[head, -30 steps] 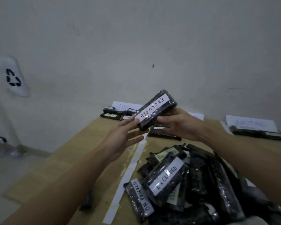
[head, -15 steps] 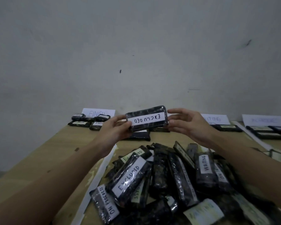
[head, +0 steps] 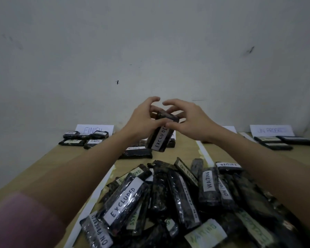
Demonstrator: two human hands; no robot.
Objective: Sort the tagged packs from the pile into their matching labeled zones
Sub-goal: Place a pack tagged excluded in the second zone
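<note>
A pale wall backs the wooden desk (head: 57,158). At the far left edge, four packs lie by the FINISH sign (head: 95,130). Mid-desk, the left hand (head: 141,120) and right hand (head: 188,120) pinch the raised EXCLUDED pack (head: 160,138) by its top end, fingers curled round it. Below, the pile (head: 177,197) fills the near edge. Three packs lie by the ON PROGRESS sign (head: 271,130) at the far right.

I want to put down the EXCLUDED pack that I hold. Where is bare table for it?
Bare wood lies between the FINISH packs and the lying EXCLUDED pack, and right of it up to the white tape strip. The pile in front is crowded.
</note>
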